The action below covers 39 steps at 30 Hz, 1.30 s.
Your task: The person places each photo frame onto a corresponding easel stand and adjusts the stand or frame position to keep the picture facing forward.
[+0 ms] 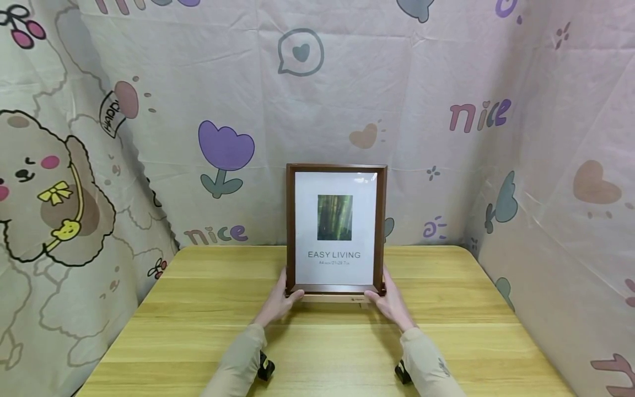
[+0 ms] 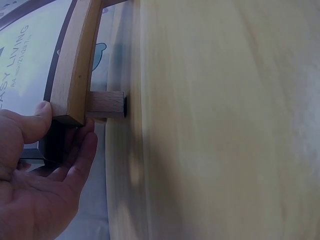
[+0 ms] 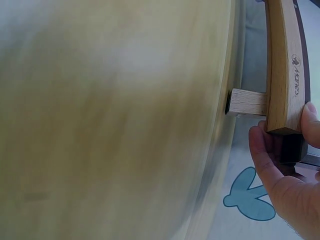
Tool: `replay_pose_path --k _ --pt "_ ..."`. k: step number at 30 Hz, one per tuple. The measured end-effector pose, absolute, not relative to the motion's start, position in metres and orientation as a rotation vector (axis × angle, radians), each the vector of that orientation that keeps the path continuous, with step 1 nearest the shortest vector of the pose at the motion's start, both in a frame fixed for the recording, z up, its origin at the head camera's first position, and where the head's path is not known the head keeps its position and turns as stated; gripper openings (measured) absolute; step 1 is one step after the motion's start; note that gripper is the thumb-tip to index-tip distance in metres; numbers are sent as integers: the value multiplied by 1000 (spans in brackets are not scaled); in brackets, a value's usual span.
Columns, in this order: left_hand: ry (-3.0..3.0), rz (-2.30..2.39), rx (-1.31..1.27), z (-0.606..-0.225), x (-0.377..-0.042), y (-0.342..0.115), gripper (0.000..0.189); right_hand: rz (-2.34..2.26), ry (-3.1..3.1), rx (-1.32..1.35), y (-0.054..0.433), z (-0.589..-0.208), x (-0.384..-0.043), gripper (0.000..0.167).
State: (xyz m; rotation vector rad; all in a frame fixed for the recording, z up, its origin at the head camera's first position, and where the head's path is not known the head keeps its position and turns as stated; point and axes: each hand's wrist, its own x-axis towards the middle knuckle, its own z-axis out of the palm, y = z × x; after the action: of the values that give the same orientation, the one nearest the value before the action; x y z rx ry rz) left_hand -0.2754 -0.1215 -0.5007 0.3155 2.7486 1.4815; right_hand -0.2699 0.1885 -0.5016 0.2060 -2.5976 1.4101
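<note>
A brown picture frame point(image 1: 335, 229) stands upright, leaning slightly back, with a white "EASY LIVING" insert and a small forest picture. Beneath its lower edge runs the pale wooden ledge of a stand point(image 1: 332, 298), which has short legs in both wrist views. At the frame's lower left corner, my left hand point(image 1: 279, 300) grips it, thumb in front and fingers curled behind. My right hand point(image 1: 394, 300) holds the lower right corner in the same way. In the right wrist view, small dark lettering marks the ledge point(image 3: 286, 65). The frame hides most of the stand.
The light wooden table point(image 1: 208, 309) has rounded far corners. A printed cloth point(image 1: 317, 110) hangs behind its far edge and along both sides. Dark wrist mounts point(image 1: 265, 366) sit below both of my beige sleeves point(image 1: 238, 358).
</note>
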Motion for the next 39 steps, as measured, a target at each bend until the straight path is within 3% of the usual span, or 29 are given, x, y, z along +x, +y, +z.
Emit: replay_pose_path --k 39 --pt "2807 1431 302 -500 -268 -138 89 1453 -2636 226 173 -500 -275 97"
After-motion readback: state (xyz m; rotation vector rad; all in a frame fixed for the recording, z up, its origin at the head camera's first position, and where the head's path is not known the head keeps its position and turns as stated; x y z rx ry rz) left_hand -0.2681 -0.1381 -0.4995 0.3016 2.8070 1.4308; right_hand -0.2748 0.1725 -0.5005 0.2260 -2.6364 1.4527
